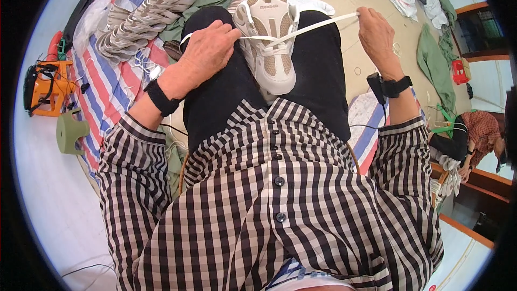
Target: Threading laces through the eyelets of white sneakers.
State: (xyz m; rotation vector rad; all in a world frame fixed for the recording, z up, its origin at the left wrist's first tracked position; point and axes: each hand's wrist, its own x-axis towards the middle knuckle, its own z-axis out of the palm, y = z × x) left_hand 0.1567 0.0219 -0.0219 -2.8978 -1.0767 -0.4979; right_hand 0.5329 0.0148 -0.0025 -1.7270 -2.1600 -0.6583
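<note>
**Head view: pale lace drawn out between two pinches**

A flat, cream lace (318,26) is held out to both sides of a beige-and-white shoe (279,63). One length is gripped in the curled fingers of the left hand (209,48); how those fingertips meet cannot be told, as they are hidden. The other length is pinched between the pressed-together fingertips of the right hand (375,37). The shoe is rested on dark trousers (320,70), between the two sets of fingers and nearer the left, its toe pointed at the wearer's body.

The lace is judged light, limp and soft, and perhaps a little slippery; it is best pinched in from its tip. The shoe should be found light, firm at the toe cap (277,82), yielding at the mesh, hardly fragile; it is best steadied by its sides.
</note>
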